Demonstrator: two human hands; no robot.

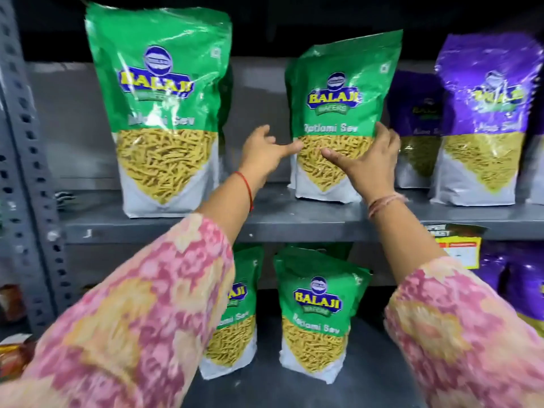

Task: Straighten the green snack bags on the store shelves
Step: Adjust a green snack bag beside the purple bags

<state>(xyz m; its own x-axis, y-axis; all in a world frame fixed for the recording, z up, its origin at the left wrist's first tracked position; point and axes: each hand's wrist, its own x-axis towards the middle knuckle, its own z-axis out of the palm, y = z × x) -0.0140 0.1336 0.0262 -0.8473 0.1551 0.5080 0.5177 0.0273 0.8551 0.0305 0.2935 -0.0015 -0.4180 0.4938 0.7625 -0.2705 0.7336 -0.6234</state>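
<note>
Two green snack bags stand on the upper shelf [294, 219]: a large one at the left [159, 113] and a middle one [338, 92] set farther back. My right hand [365, 160] grips the middle bag's right side, thumb across its front. At that bag's left edge my left hand [266, 153] is spread, its thumb touching the bag; whether the fingers grip it I cannot tell. Two more green bags stand on the lower shelf, one [318, 313] in plain view, the other [235, 313] partly hidden behind my left sleeve.
Purple snack bags [482, 113] stand to the right on both shelves. A perforated grey upright [26, 172] runs down the left side. A yellow price tag [459, 248] hangs from the upper shelf's front edge at the right.
</note>
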